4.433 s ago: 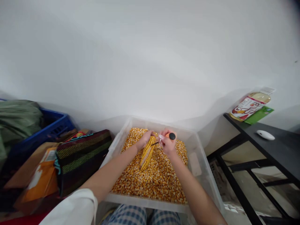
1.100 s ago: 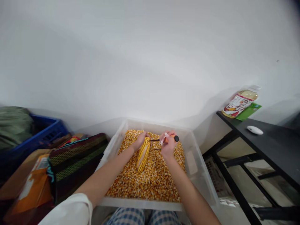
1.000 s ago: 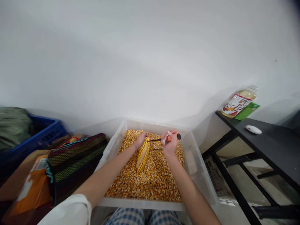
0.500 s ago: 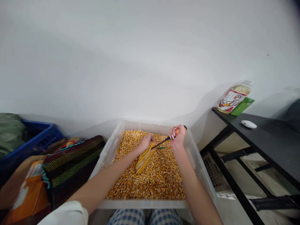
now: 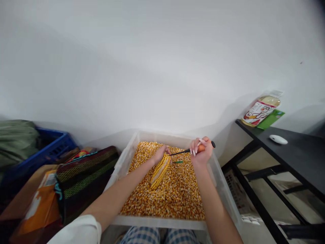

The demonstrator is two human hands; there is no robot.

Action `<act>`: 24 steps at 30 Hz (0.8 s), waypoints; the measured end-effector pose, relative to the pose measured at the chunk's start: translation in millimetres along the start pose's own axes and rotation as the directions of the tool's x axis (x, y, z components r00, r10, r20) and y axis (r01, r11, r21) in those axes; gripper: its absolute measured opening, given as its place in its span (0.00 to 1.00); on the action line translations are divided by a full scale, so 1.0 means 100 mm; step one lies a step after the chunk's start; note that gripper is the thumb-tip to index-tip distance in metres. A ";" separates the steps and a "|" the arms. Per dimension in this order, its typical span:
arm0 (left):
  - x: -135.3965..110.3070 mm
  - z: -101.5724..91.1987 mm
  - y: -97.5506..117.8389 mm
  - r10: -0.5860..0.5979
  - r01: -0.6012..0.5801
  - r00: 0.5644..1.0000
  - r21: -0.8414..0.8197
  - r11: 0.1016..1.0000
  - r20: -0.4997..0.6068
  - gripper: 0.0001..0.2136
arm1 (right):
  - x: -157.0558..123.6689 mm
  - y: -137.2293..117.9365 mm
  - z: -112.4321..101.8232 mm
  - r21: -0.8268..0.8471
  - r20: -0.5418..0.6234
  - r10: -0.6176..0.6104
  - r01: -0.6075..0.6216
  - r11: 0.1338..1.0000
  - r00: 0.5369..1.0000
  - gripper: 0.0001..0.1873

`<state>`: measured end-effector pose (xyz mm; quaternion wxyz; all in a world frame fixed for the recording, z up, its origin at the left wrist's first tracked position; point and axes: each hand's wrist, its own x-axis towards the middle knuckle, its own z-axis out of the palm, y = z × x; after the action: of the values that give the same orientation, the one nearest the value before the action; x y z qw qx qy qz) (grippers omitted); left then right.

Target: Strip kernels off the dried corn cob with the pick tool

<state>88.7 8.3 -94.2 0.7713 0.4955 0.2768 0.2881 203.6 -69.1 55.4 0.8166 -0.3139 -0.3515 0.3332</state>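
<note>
Resting on loose kernels (image 5: 177, 193), a corn cob (image 5: 160, 173) lies at six o'clock from the left hand (image 5: 161, 155), its fingers curled on the cob; the right hand (image 5: 201, 151) grips a screwdriver (image 5: 186, 151).

A yellow corn cob (image 5: 159, 172) on golden kernels (image 5: 162, 200), orange-handled screwdriver (image 5: 201, 147).

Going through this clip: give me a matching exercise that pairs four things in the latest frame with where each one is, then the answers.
Things
1. Corn cob
2. Orange-handled screwdriver
3. White oval object
4. Labelled bottle

Places
A. Tilted against the wall at the end of the table
B. In the grip of the right hand
C. On the black table top
D. On loose corn kernels, under the left hand

Right pairs: 1-D, 2-B, 3-C, 4-A
</note>
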 end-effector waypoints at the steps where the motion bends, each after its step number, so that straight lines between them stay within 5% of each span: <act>1: 0.00 0.00 -0.01 0.001 -0.001 1.000 0.006 1.000 0.008 0.20 | -0.01 0.01 0.00 -0.006 0.004 0.000 0.000 1.000 1.000 0.15; 11: -0.01 -0.01 -0.02 -0.034 0.035 0.998 -0.020 0.999 0.047 0.21 | -0.06 0.03 0.04 -0.062 -0.035 0.011 -0.013 0.998 0.999 0.14; 24: 0.01 0.01 -0.02 0.007 -0.006 0.999 0.032 0.999 -0.043 0.18 | -0.12 0.09 0.05 -0.072 -0.028 -0.050 0.048 0.996 0.998 0.13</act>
<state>90.7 7.9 -96.4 0.7562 0.5022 0.2964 0.2967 190.2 -71.9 47.5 0.8180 -0.3389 -0.3588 0.2955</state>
